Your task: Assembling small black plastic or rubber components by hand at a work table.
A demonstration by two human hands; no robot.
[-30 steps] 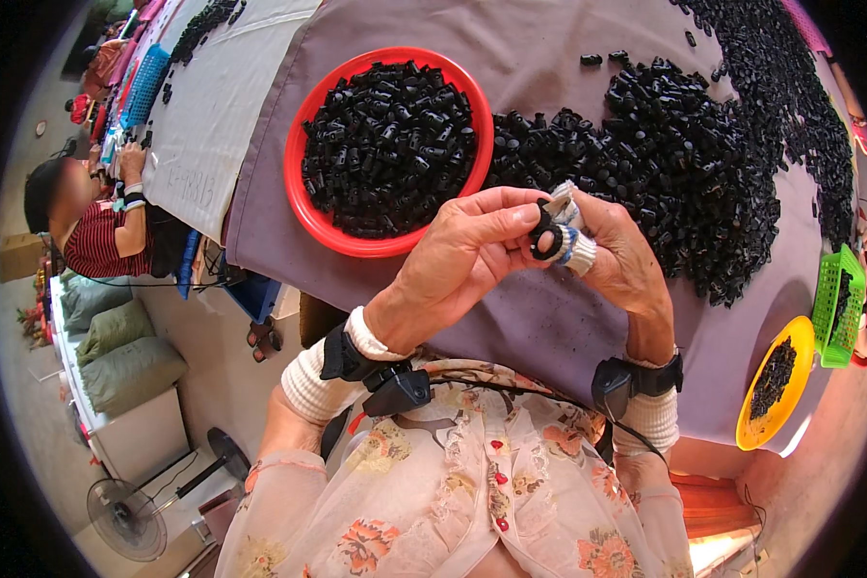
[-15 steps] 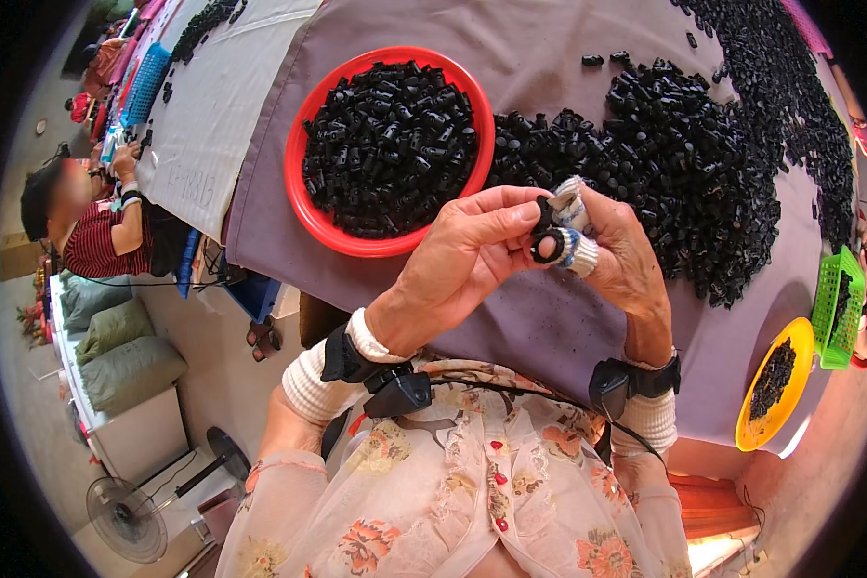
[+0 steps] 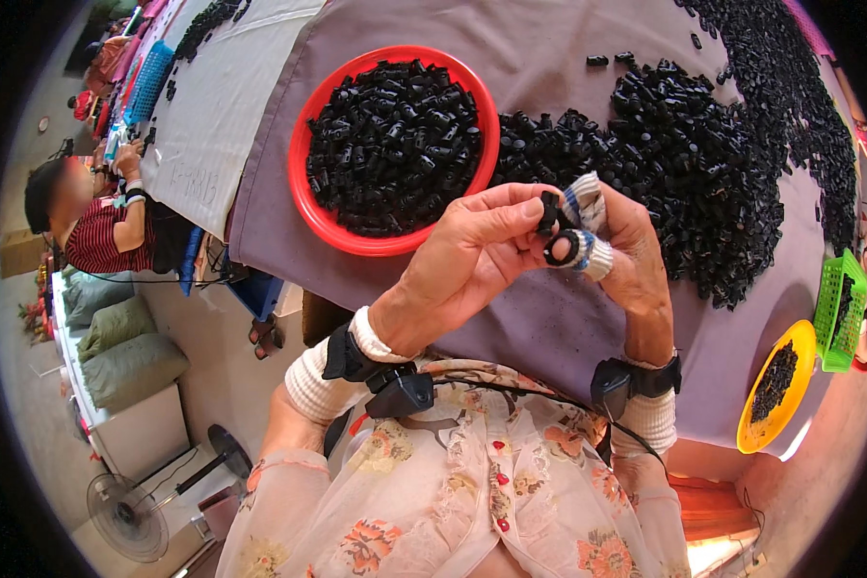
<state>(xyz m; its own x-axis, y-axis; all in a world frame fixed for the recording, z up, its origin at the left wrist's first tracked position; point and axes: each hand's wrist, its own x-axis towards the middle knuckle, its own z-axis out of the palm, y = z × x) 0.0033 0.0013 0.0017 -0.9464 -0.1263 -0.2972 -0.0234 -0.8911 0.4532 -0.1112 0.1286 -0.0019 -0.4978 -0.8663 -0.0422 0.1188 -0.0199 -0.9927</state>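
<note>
My left hand is closed in a pinch, thumb and forefinger on a small black plastic part. Close against it, my right hand has its thumb and fingers curled inward; white-and-blue knitted covers with dark tips wrap its digits. What lies between the right fingertips is hidden. Just beyond my hands, a heap of similar black parts spreads over the mauve cloth. A red round basin full of such parts stands to the left of the heap.
At the right edge sit a yellow plate and a green basket, both with dark bits inside. Black straps with cabled devices ring my wrists. Far left, a person in a striped top works at a pale-covered table; a fan stands below.
My right fingers have shifted slightly right and loosened around the black part, which shows more now. My left hand keeps its pinch, and the basin and heap stay put.
</note>
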